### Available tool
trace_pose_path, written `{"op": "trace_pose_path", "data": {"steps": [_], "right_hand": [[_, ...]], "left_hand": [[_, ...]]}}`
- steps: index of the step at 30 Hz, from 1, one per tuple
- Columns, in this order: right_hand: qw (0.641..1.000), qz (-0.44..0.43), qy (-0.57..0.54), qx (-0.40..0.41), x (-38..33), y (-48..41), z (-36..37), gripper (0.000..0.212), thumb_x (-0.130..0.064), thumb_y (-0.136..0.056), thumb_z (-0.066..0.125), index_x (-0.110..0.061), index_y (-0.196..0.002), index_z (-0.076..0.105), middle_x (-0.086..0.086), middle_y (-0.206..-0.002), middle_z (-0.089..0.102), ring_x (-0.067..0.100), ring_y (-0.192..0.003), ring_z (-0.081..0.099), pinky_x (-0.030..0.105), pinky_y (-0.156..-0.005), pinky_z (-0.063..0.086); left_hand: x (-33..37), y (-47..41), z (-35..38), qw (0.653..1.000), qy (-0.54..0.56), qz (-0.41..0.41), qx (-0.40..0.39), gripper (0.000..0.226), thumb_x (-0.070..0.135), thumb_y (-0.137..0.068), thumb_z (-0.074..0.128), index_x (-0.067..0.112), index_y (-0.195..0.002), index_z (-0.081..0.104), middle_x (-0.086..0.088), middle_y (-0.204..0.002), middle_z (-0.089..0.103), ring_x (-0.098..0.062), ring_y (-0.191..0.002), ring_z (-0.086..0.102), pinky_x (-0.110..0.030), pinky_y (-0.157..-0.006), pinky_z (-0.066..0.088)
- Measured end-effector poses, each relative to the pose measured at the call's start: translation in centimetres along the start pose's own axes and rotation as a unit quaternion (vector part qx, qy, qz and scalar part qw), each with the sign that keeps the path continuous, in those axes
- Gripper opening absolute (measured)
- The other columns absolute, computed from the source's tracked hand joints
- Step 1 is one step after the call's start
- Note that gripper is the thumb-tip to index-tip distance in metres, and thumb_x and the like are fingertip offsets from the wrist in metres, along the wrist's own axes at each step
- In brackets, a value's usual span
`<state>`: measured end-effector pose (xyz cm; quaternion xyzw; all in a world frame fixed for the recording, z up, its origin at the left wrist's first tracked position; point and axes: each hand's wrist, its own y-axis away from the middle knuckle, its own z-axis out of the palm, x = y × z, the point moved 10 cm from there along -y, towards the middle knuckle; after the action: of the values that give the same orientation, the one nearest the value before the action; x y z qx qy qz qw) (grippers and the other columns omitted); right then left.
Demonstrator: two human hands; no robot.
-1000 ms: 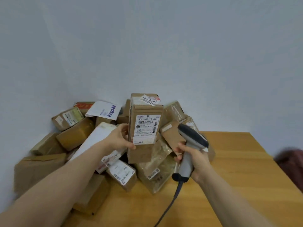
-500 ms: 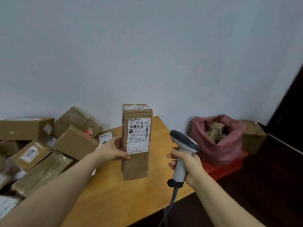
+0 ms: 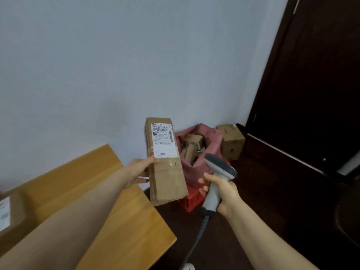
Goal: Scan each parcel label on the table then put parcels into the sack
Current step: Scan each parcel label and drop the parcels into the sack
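Left hand (image 3: 139, 170) gripping oblong cardboard parcel (image 3: 165, 162), right hand (image 3: 224, 189) holding scanner (image 3: 216, 180)

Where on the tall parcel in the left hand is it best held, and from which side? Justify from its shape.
Grip the parcel across its narrow width, near the middle just below the label, coming from its left edge as the left hand does. It is long and nearly upright, so a mid-height hold likely balances it and leaves the label uncovered.

The parcel (image 3: 167, 172) hangs right of the table (image 3: 124, 221), before the sack (image 3: 214, 139); a box (image 3: 232, 141) stands behind it.
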<state>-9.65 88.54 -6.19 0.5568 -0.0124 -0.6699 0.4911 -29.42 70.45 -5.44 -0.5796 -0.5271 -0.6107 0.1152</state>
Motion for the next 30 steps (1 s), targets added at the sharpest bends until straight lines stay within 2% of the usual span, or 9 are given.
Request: {"op": "trace_pose_path", "data": {"steps": [5, 9, 13, 16, 17, 20, 25, 27, 30], "right_hand": [[0.997, 0.016, 0.015, 0.079, -4.6, -8.0, -2.2, 0.003, 0.001, -0.083, 0.068, 0.002, -0.084, 0.065, 0.014, -0.064, 0.068, 0.017, -0.049, 0.058, 0.029, -0.052, 0.055], [0.992, 0.036, 0.016, 0.117, -7.1, -13.8, -2.9, 0.003, 0.001, -0.083, 0.068, 0.002, -0.081, 0.066, 0.011, -0.059, 0.067, 0.015, -0.046, 0.058, 0.029, -0.054, 0.055], [0.987, 0.069, 0.025, 0.143, -8.0, -19.2, -4.1, 0.004, 0.002, -0.084, 0.067, 0.001, -0.080, 0.067, 0.011, -0.059, 0.067, 0.014, -0.043, 0.059, 0.028, -0.051, 0.055], [0.984, 0.087, 0.038, 0.153, -8.9, -23.8, -4.9, 0.003, 0.003, -0.084, 0.066, 0.003, -0.081, 0.066, 0.012, -0.060, 0.066, 0.016, -0.045, 0.057, 0.027, -0.048, 0.054], [0.983, 0.092, 0.043, 0.155, -9.3, -25.5, -5.2, 0.004, 0.003, -0.084, 0.066, 0.003, -0.081, 0.065, 0.012, -0.060, 0.065, 0.016, -0.045, 0.056, 0.027, -0.047, 0.054], [0.981, 0.106, 0.055, 0.152, -10.4, -31.1, -6.1, 0.006, 0.006, -0.084, 0.065, 0.003, -0.079, 0.062, 0.013, -0.061, 0.062, 0.018, -0.046, 0.056, 0.028, -0.047, 0.053], [0.980, 0.128, 0.069, 0.137, -12.0, -41.0, -7.5, 0.018, 0.004, -0.077, 0.073, -0.002, -0.088, 0.059, 0.019, -0.086, 0.067, 0.032, -0.081, 0.066, 0.050, -0.087, 0.054], [0.976, 0.145, 0.083, 0.137, -11.9, -44.3, -7.9, 0.032, -0.001, -0.072, 0.078, -0.003, -0.099, 0.060, 0.019, -0.098, 0.068, 0.036, -0.093, 0.067, 0.053, -0.090, 0.053], [0.972, 0.174, 0.096, 0.127, -11.2, -48.6, -8.0, 0.045, -0.004, -0.068, 0.082, -0.001, -0.109, 0.064, 0.021, -0.103, 0.070, 0.037, -0.095, 0.067, 0.054, -0.089, 0.053]], "left_hand": [[2.4, -8.9, 3.6, 0.998, 0.033, -0.053, -0.021, 0.055, 0.051, -0.084, 0.062, 0.012, -0.122, 0.056, -0.008, -0.112, 0.065, -0.025, -0.101, 0.062, -0.040, -0.086, 0.052], [4.3, -14.6, 5.2, 0.996, 0.033, -0.082, -0.005, 0.059, 0.039, -0.083, 0.070, 0.005, -0.127, 0.051, -0.007, -0.106, 0.063, -0.018, -0.086, 0.060, -0.032, -0.066, 0.049], [6.3, -19.5, 7.3, 0.996, -0.001, -0.087, -0.009, 0.057, 0.032, -0.084, 0.070, 0.002, -0.129, 0.053, -0.007, -0.103, 0.062, -0.020, -0.088, 0.059, -0.032, -0.078, 0.047], [8.9, -23.4, 8.3, 0.996, -0.068, -0.061, 0.008, 0.056, 0.034, -0.080, 0.074, 0.009, -0.127, 0.058, -0.003, -0.102, 0.061, -0.012, -0.077, 0.057, -0.024, -0.063, 0.044], [9.7, -24.7, 8.5, 0.992, -0.112, -0.053, 0.015, 0.066, 0.042, -0.070, 0.077, 0.014, -0.127, 0.060, -0.002, -0.106, 0.062, -0.012, -0.081, 0.059, -0.024, -0.066, 0.046], [11.1, -28.7, 9.4, 0.971, -0.231, -0.052, 0.022, 0.095, 0.060, -0.041, 0.065, 0.025, -0.129, 0.060, 0.000, -0.121, 0.063, -0.018, -0.104, 0.061, -0.027, -0.092, 0.048], [12.2, -35.8, 13.0, 0.936, -0.346, -0.069, 0.003, 0.085, 0.059, -0.060, 0.068, 0.026, -0.137, 0.052, 0.001, -0.134, 0.057, -0.020, -0.118, 0.056, -0.027, -0.096, 0.042], [12.0, -38.6, 14.3, 0.918, -0.390, -0.070, 0.000, 0.079, 0.056, -0.068, 0.071, 0.026, -0.138, 0.051, -0.001, -0.135, 0.057, -0.022, -0.119, 0.055, -0.030, -0.098, 0.044], [11.2, -42.3, 16.0, 0.905, -0.416, -0.086, -0.015, 0.077, 0.055, -0.071, 0.073, 0.026, -0.138, 0.050, -0.002, -0.133, 0.058, -0.022, -0.117, 0.056, -0.032, -0.097, 0.045]]}}
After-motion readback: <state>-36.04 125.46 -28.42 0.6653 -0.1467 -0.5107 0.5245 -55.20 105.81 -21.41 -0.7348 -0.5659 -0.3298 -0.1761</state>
